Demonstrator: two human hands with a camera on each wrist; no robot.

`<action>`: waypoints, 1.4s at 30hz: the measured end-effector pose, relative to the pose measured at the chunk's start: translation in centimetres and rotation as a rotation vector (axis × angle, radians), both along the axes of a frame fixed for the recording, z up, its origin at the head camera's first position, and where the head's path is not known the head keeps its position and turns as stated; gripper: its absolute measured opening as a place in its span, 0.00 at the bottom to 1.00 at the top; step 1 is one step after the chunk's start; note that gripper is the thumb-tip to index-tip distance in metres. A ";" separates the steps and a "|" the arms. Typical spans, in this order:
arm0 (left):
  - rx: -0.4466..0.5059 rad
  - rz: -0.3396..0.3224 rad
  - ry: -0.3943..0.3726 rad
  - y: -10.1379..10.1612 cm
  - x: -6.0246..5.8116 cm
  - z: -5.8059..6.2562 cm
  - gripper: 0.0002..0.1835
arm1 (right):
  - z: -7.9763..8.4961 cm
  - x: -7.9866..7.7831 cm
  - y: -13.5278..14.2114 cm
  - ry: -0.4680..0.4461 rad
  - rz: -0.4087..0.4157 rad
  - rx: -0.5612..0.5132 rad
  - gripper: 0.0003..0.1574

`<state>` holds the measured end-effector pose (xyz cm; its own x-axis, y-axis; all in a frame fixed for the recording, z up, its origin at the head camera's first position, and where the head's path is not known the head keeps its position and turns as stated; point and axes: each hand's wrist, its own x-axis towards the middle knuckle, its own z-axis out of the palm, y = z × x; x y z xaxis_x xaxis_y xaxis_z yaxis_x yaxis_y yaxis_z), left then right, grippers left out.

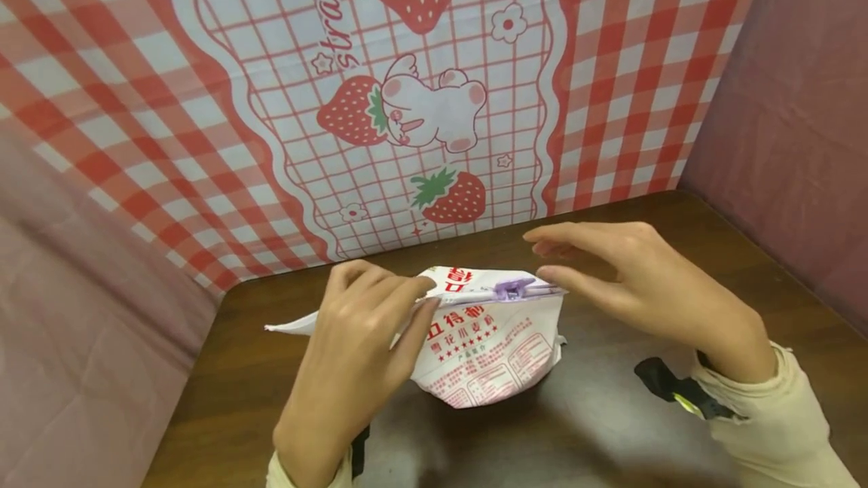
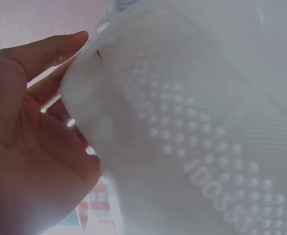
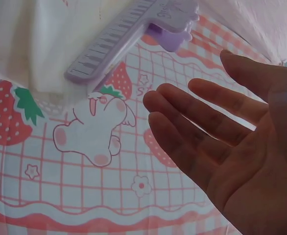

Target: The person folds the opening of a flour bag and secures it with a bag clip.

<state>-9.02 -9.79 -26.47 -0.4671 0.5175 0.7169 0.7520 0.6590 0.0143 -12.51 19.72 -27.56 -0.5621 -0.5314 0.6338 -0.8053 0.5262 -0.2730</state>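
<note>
A white flour bag (image 1: 484, 360) with red printing stands on the table, its top folded over. A purple bag clip (image 1: 515, 289) sits across the fold near the right end; piano keys are printed on the clip (image 3: 119, 36) in the right wrist view. My left hand (image 1: 359, 345) pinches the left part of the folded top between thumb and fingers, with a white tip sticking out beyond it. In the left wrist view the bag (image 2: 182, 122) fills most of the picture. My right hand (image 1: 631, 285) hovers by the clip's right end, fingers extended and holding nothing.
The brown wooden table (image 1: 610, 428) ends at a backdrop (image 1: 502, 111) with strawberries and red checks. Pink cloth (image 1: 766, 96) hangs at both sides. A black strap (image 1: 678, 390) is at the right sleeve.
</note>
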 end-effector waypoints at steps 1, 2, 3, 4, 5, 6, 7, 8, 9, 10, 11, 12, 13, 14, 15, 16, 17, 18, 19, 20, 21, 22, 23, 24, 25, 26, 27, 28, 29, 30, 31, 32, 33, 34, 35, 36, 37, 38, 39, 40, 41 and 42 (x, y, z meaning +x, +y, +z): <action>0.004 -0.001 0.006 0.1 0.2 0.0 0.05 | 0.0 0.0 0.1 0.000 -0.004 0.001 0.27; 0.008 -0.003 0.011 0.2 0.3 0.1 0.05 | 0.0 0.1 0.1 -0.001 -0.007 0.005 0.27; 0.006 -0.003 0.015 0.3 0.5 0.1 0.04 | 0.0 0.1 0.1 -0.010 -0.005 0.011 0.27; 0.003 -0.003 0.020 0.4 0.6 0.1 0.04 | 0.0 0.1 0.1 -0.025 -0.002 0.022 0.26; 0.000 -0.005 0.029 0.6 0.8 0.1 0.05 | -0.1 0.1 0.0 -0.043 0.003 0.035 0.26; -0.002 -0.007 0.039 0.8 1.0 0.1 0.05 | -0.2 0.1 -0.1 -0.069 0.012 0.049 0.26; -0.002 -0.012 0.052 1.0 1.1 0.1 0.05 | -0.2 0.2 -0.2 -0.092 0.016 0.066 0.26; 0.001 -0.024 0.072 1.3 1.3 0.1 0.05 | -0.3 0.2 -0.3 -0.113 0.022 0.082 0.26; 0.001 -0.038 0.099 1.6 1.5 0.1 0.06 | -0.3 0.2 -0.3 -0.135 0.028 0.096 0.27; 0.003 -0.060 0.130 2.1 1.8 0.1 0.06 | -0.3 0.3 -0.3 -0.155 0.032 0.109 0.28; 0.004 -0.088 0.164 2.5 2.1 0.0 0.06 | -0.3 0.4 -0.2 -0.169 0.032 0.118 0.29; 0.002 -0.120 0.203 3.0 2.3 0.0 0.07 | -0.2 0.5 -0.1 -0.175 0.024 0.125 0.29; -0.001 -0.155 0.246 3.4 2.5 -0.2 0.07 | -0.1 0.6 -0.1 -0.174 0.011 0.134 0.29; -0.008 -0.188 0.292 3.7 2.6 -0.5 0.07 | -0.1 0.7 0.1 -0.173 0.001 0.137 0.30; -0.023 -0.221 0.337 4.0 2.7 -0.8 0.08 | 0.0 0.8 0.2 -0.166 -0.015 0.139 0.30; -0.042 -0.253 0.378 4.2 2.7 -1.1 0.08 | 0.0 0.9 0.3 -0.155 -0.032 0.136 0.30; -0.064 -0.280 0.412 4.3 2.6 -1.6 0.08 | -0.2 1.0 0.5 -0.136 -0.055 0.134 0.30; -0.087 -0.298 0.435 4.3 2.6 -2.1 0.08 | -0.5 1.0 0.6 -0.111 -0.070 0.128 0.30; -0.114 -0.310 0.441 4.1 2.5 -2.7 0.08 | -0.9 1.0 0.6 -0.088 -0.073 0.114 0.31; -0.139 -0.313 0.433 3.8 2.5 -3.4 0.08 | -1.5 0.9 0.7 -0.068 -0.075 0.098 0.32; -0.166 -0.310 0.416 3.4 2.4 -4.1 0.09 | -2.3 0.8 0.9 -0.043 -0.076 0.078 0.33; -0.185 -0.302 0.385 2.8 2.4 -5.0 0.09 | -3.1 0.7 1.0 -0.021 -0.070 0.052 0.34; -0.198 -0.288 0.349 2.2 2.4 -5.8 0.10 | -4.1 0.5 1.2 0.006 -0.061 0.023 0.32; -0.209 -0.270 0.316 1.4 2.4 -6.6 0.10 | -5.2 0.3 1.5 0.017 -0.051 -0.004 0.30; -0.209 -0.258 0.281 0.6 2.3 -7.4 0.11 | -6.2 0.2 1.8 0.015 -0.054 -0.022 0.30; -0.201 -0.249 0.251 -0.1 2.3 -8.0 0.12 | -7.2 0.1 2.1 0.018 -0.055 -0.036 0.31; -0.185 -0.240 0.227 -0.9 2.2 -8.6 0.12 | -8.2 0.1 2.5 0.023 -0.066 -0.037 0.31; -0.160 -0.234 0.211 -1.7 2.2 -9.0 0.12 | -9.2 0.1 2.8 0.019 -0.081 -0.026 0.32; -0.137 -0.223 0.200 -2.4 2.1 -9.5 0.13 | -10.2 0.3 2.9 -0.001 -0.097 -0.008 0.34; -0.113 -0.212 0.185 -3.1 2.0 -9.8 0.13 | -11.1 0.5 3.0 -0.031 -0.121 0.028 0.37; -0.091 -0.188 0.163 -3.8 1.9 -10.2 0.13 | -11.9 0.8 3.0 -0.049 -0.139 0.063 0.42; -0.085 -0.154 0.136 -4.5 1.8 -10.5 0.13 | -12.6 1.0 2.9 -0.059 -0.142 0.086 0.45; -0.086 -0.114 0.108 -5.0 1.7 -10.9 0.13 | -13.3 1.2 2.7 -0.076 -0.152 0.115 0.47; -0.093 -0.075 0.073 -5.5 1.5 -11.4 0.12 | -13.8 1.3 2.4 -0.095 -0.154 0.129 0.50; -0.103 -0.033 0.024 -6.0 1.2 -12.0 0.10 | -14.3 1.5 2.0 -0.110 -0.155 0.136 0.52; -0.112 0.012 -0.034 -6.2 1.0 -12.5 0.12 | -14.7 1.5 1.6 -0.109 -0.158 0.137 0.54; -0.125 0.057 -0.091 -6.3 0.6 -13.1 0.18 | -15.1 1.5 1.2 -0.107 -0.160 0.125 0.55; -0.139 0.085 -0.144 -6.1 0.2 -13.7 0.26 | -15.4 1.5 0.9 -0.108 -0.165 0.109 0.56; -0.140 0.089 -0.202 -5.7 -0.3 -14.3 0.34 | -15.7 1.5 0.6 -0.115 -0.176 0.092 0.58; -0.135 0.072 -0.262 -5.2 -0.8 -14.9 0.41 | -16.0 1.4 0.3 -0.126 -0.181 0.071 0.60; -0.120 0.046 -0.303 -4.6 -1.3 -15.4 0.44 | -16.3 1.5 0.0 -0.144 -0.188 0.052 0.62; -0.092 0.015 -0.343 -4.1 -1.8 -15.9 0.44 | -16.6 1.4 -0.3 -0.158 -0.192 0.033 0.64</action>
<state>-10.79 -13.84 -42.41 -0.6809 0.5635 0.4677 0.7037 0.6805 0.2045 -11.06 19.38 -44.13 -0.7457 -0.4240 0.5140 -0.6380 0.6765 -0.3677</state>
